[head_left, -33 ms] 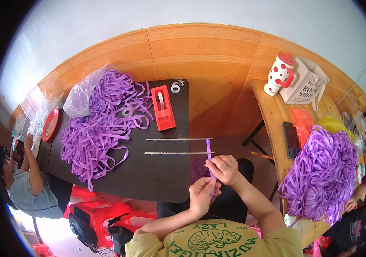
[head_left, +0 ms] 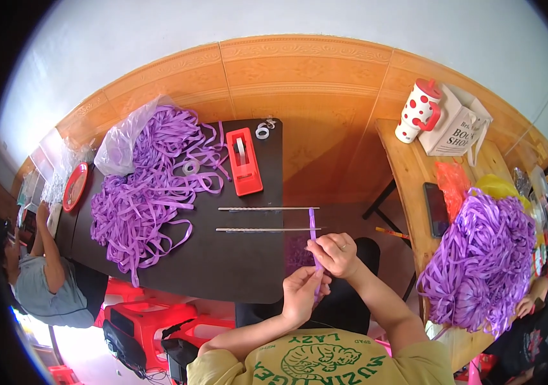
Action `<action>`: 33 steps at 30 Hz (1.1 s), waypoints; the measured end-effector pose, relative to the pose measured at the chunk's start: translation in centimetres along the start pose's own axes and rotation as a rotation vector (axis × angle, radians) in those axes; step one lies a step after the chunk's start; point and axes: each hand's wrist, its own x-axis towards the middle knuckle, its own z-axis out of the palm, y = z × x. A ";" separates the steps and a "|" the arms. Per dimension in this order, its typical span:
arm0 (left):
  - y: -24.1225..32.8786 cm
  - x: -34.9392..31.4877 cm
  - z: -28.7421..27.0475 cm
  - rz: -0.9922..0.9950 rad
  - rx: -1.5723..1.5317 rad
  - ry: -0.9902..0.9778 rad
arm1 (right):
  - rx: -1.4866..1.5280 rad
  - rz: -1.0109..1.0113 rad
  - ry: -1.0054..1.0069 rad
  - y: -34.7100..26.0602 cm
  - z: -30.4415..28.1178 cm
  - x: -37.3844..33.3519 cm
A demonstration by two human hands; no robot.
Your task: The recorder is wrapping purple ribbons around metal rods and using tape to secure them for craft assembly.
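A narrow purple ribbon point(head_left: 313, 220) runs from two thin metal rods, which look like chopsticks, down into my hands. The far rod point(head_left: 267, 208) and the near rod point(head_left: 267, 229) lie side by side on the dark table, their right ends sticking out past its edge. The ribbon is at those ends. My right hand point(head_left: 335, 254) pinches it just below the near rod. Closer to my body, my left hand point(head_left: 301, 292) has its fingers closed on the ribbon's lower part. Fingers partly hide the ribbon there.
A heap of purple ribbon point(head_left: 142, 199) covers the left of the dark table point(head_left: 222, 276), beside a red tape dispenser point(head_left: 244, 163). On the wooden table point(head_left: 408, 179) at right are another purple heap point(head_left: 479, 263), a phone point(head_left: 436, 210) and a dotted tumbler point(head_left: 419, 112). People sit at both sides.
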 end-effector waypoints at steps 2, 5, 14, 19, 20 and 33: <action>0.8 -0.4 -0.3 -0.026 0.012 -0.031 | -0.010 -0.003 0.006 -0.3 -0.2 0.6; 3.1 -1.3 -0.1 -0.075 0.001 -0.096 | 0.006 0.017 0.008 -0.5 -0.7 1.7; 9.6 -2.3 1.4 0.843 0.034 -0.660 | 0.827 0.852 -0.058 3.8 -0.5 8.4; 0.7 3.0 -0.3 0.105 0.380 -0.429 | 1.199 1.352 -0.208 9.7 3.9 7.8; -2.1 4.4 -1.6 -0.054 0.327 -0.220 | 1.309 1.480 -0.252 10.2 4.6 7.5; -4.8 14.1 -1.7 0.513 0.177 0.249 | 1.182 1.794 -0.281 10.8 8.4 4.5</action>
